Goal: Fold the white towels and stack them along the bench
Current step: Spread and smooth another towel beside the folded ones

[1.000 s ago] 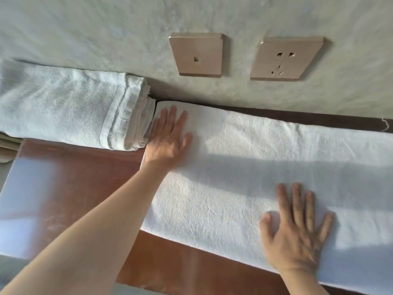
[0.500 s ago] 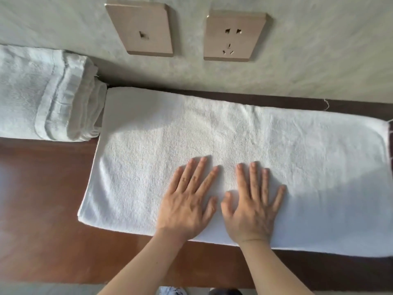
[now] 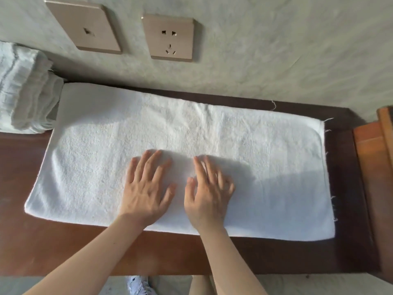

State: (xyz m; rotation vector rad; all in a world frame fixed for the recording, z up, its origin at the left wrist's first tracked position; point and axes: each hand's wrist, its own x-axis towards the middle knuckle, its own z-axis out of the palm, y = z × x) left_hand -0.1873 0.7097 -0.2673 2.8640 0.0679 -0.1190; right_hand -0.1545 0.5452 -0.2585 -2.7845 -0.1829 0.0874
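A long white towel (image 3: 265, 150), folded into a flat strip, lies lengthwise on the dark wooden bench (image 3: 63, 248). Both my hands rest palm-down side by side on its near middle. My left hand (image 3: 146, 186) has straight, spread fingers. My right hand (image 3: 207, 192) lies just to its right, fingers extended and slightly blurred. A stack of folded white towels (image 3: 25, 96) sits at the bench's left end, touching the strip's far left corner.
The grey wall (image 3: 276, 50) runs along the back of the bench, with two tan socket plates (image 3: 170, 37) above the towel. A raised wooden armrest (image 3: 378, 167) closes the bench's right end. Below the front edge, the floor and a white shoe (image 3: 138, 286) show.
My hands came together from the towel's left end and right part to its near middle. The view has shifted right, bringing the towel's right end and the armrest into sight.
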